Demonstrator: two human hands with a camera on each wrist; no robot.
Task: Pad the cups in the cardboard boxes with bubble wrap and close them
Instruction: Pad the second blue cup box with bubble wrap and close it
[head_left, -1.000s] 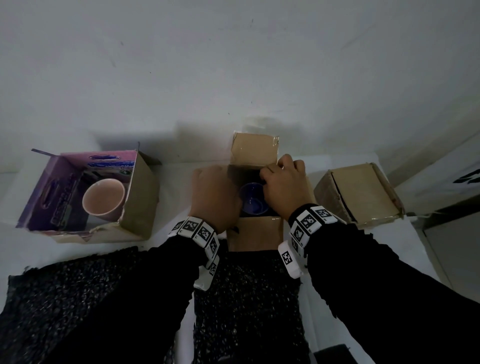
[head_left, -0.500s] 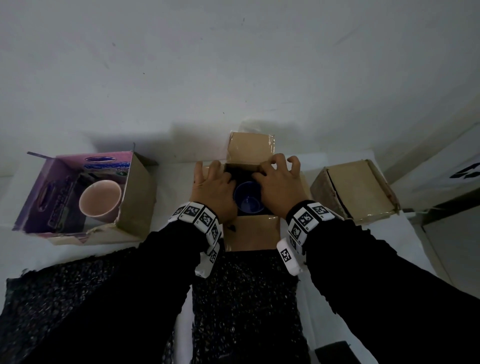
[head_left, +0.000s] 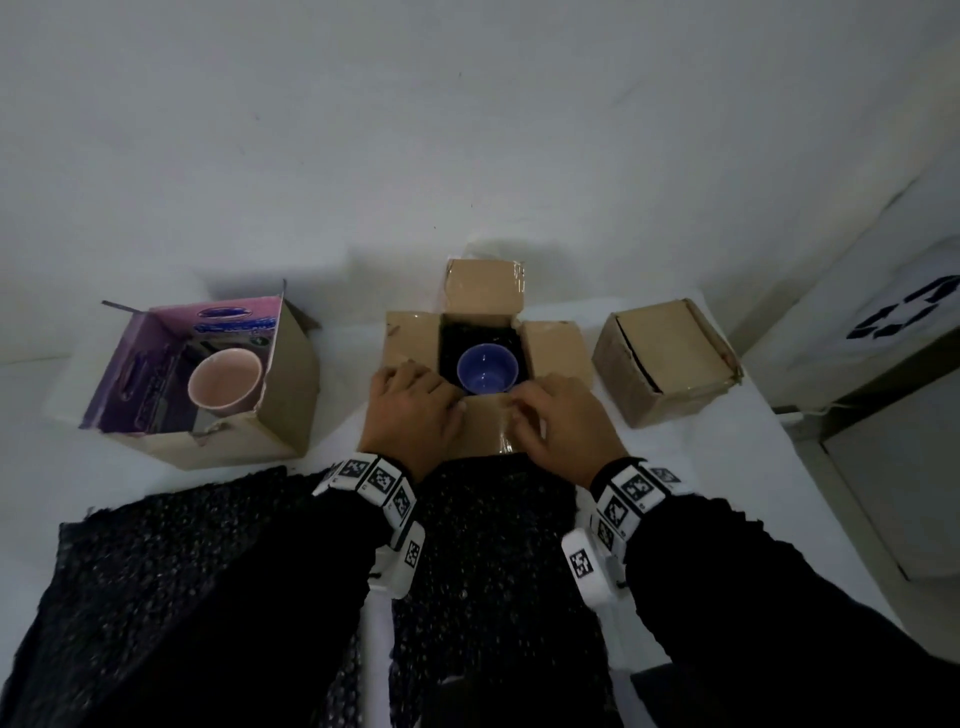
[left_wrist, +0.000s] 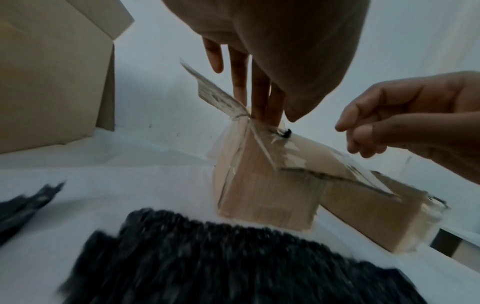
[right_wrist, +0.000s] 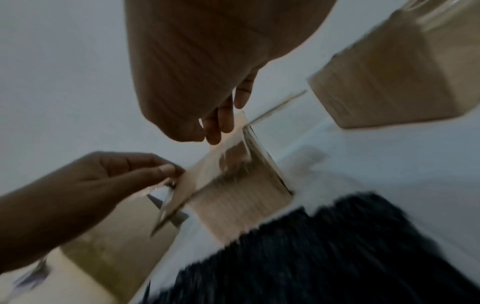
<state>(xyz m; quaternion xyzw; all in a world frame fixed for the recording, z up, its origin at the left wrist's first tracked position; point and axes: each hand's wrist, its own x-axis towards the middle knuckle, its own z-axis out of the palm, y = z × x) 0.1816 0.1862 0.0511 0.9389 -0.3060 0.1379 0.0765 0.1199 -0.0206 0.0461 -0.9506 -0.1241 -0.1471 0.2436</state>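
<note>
In the head view an open cardboard box (head_left: 410, 338) stands mid-table. Black bubble wrap (head_left: 451, 343) lines it around an upright blue cup (head_left: 487, 370). Its far and side flaps are spread outward. Both hands are at the near flap (head_left: 485, 423). My left hand (head_left: 452, 405) pinches the flap's left corner. In the left wrist view its fingers (left_wrist: 259, 98) reach down behind the flap (left_wrist: 311, 152), with the thumb in front. My right hand (head_left: 519, 408) has curled fingertips and thumb on the flap's right edge. The right wrist view shows those fingers (right_wrist: 217, 127) against the flap (right_wrist: 215, 164).
A larger open box (head_left: 291, 395) with a pink cup (head_left: 224, 382) sits at the left. A closed cardboard box (head_left: 670, 358) sits at the right. Black bubble wrap sheets (head_left: 171, 551) lie on the table's near side, one (head_left: 493, 519) under my wrists. A container with a recycling mark (head_left: 904, 317) stands far right.
Both hands have drawn back from inside the middle box, where they were around the blue cup, to its near flap. The cup now shows fully.
</note>
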